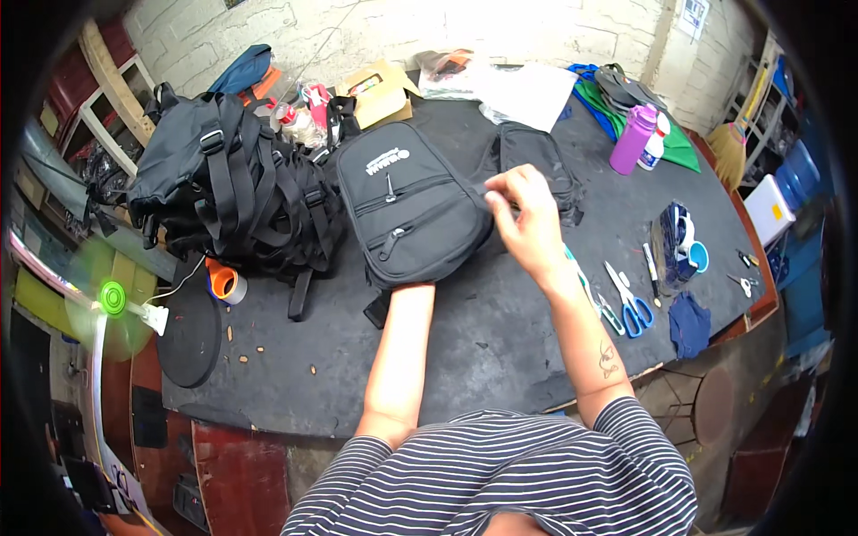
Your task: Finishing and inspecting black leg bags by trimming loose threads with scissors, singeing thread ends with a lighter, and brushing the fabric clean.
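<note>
A small black bag [402,201] with two zippered pockets and pale printing lies tilted toward me. My left hand [414,291] reaches under its lower edge; the bag hides the fingers, so their grip does not show. Just off the bag's right side is my right hand [529,214], thumb and fingers curled together in a pinch. Whatever it may hold is too small to make out. Behind that hand another black bag [529,156] rests on the table.
Strapped black backpacks [237,179] are piled at left. Blue-handled scissors [633,308], a marker [651,268] and a tape dispenser [677,237] lie right on the dark table [483,357]. Farther back stand a purple bottle [634,140] and an open cardboard box [380,94]. A green fan [113,298] spins left.
</note>
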Available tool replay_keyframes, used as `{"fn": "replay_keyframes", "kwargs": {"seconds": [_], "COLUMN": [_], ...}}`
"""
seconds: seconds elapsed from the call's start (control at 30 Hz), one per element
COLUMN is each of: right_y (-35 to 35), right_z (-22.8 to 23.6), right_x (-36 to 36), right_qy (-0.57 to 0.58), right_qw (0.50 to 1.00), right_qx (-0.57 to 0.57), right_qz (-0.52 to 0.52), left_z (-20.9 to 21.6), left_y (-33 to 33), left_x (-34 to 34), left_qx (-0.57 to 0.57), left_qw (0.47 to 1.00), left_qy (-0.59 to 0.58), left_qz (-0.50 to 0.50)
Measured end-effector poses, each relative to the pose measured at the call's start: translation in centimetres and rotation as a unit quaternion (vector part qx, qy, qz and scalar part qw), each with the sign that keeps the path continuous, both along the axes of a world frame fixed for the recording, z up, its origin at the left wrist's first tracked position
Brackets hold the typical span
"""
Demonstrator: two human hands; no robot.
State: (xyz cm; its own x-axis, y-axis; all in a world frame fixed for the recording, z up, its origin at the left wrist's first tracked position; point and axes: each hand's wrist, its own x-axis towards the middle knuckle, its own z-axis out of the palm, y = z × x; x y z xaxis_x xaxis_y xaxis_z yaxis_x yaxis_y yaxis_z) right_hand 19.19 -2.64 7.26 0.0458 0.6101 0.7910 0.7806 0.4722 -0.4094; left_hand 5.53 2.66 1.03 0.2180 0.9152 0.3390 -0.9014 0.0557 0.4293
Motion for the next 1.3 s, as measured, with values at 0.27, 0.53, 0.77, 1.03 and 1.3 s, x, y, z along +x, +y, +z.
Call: {"fn": "replay_keyframes", "kwargs": {"seconds": [0.27, 0.53, 0.77, 1.03, 1.3], "right_y": [-0.1, -3.1, 0.7, -5.5, -2.1], "right_z": [-2.0, -3.0, -2.3, -5.0, -9.6], "right_x": [-4.7, -9.7, -1.3, -5.5, 5.2], "right_qy": [0.074, -0.009, 0.151, 0.006, 0.012], "right_qw": [0.989, 0.979, 0.981, 0.996, 0.973], "right_qx": [-0.064, 0.090, -0.016, -0.091, -0.096], "right_qz": [0.106, 0.184, -0.124, 0.006, -0.209], "left_z": [-1.7, -7.3, -5.0, -7.0, -8.8], "left_y": [-1.2, 1.1, -2.0, -2.1, -1.4], "left_x": [0.9, 1.3, -0.9, -0.8, 1.3], "left_qx": [0.074, 0.225, 0.150, 0.074, -0.032], "left_qw": [0.991, 0.969, 0.982, 0.985, 0.973], "left_qy": [0.113, 0.074, -0.007, -0.046, -0.073], "left_qz": [-0.010, -0.064, -0.117, -0.150, -0.217]}}
